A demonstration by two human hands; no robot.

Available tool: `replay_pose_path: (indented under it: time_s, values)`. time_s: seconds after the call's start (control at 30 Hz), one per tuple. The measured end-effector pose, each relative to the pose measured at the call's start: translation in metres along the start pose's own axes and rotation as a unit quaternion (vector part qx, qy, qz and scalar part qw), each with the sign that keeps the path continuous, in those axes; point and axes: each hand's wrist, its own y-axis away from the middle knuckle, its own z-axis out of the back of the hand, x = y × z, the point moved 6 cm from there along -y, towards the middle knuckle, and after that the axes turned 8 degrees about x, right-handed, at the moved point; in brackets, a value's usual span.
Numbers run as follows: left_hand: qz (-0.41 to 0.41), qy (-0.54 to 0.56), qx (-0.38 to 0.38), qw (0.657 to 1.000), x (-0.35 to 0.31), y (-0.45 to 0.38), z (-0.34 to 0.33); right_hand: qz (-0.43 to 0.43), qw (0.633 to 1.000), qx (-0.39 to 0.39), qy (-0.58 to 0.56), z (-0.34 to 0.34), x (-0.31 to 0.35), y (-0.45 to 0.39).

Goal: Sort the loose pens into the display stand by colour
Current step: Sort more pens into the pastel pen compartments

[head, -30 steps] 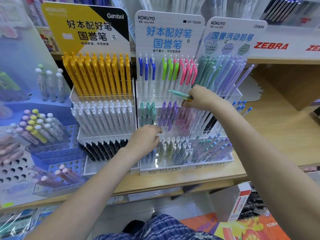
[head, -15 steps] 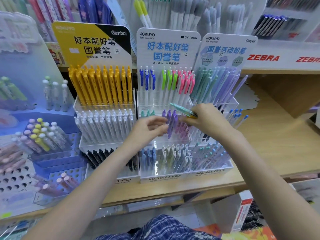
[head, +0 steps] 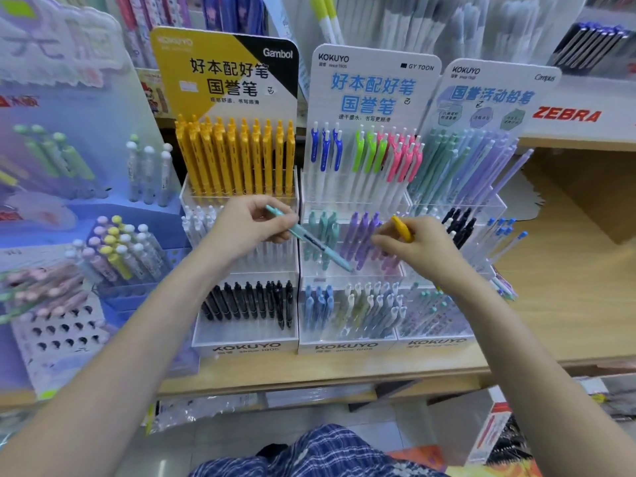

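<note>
Teal pen (head: 311,239) pinched in left hand (head: 247,223), tip slanting down-right toward teal row (head: 323,232) just beyond; right hand (head: 418,247) grips yellow pen (head: 402,228).

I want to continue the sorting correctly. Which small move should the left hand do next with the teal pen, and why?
Probably lower the teal pen, tip first, into the teal group in the middle stand's second tier. The left hand grips it slanted, with its tip already pointing down past those matching pens. The right hand holds a yellow pen, which likely belongs with the yellow row.
</note>
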Motion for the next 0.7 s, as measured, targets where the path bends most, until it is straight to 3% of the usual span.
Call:
replay_pose_path:
  time_s: [0.13,0.33,0.43,0.53,0.6,0.7]
  values:
    - [-0.01,-0.04,0.027,0.999,0.003,-0.003,-0.02,0.059,0.996,0.064,-0.001,-0.034,0.034,-0.009]
    - [-0.054,0.012,0.017,0.998,0.002,-0.003,-0.026,0.071,0.992,0.066,0.083,-0.05,0.04,-0.019]
    - [-0.066,-0.166,0.018,0.984,0.015,-0.001,-0.024,0.032,0.995,0.023,0.094,-0.038,0.027,-0.018]
    - [-0.047,-0.4,0.062,0.913,0.047,0.0,-0.034,0.018,0.994,-0.03,0.1,-0.023,0.019,-0.019]
    - [-0.05,-0.466,0.101,0.878,0.068,0.0,-0.043,0.021,0.992,-0.047,0.112,-0.024,0.019,-0.021]
    - [-0.06,-0.488,0.105,0.864,0.081,-0.001,-0.044,0.028,0.987,-0.061,0.143,-0.039,0.018,-0.024]
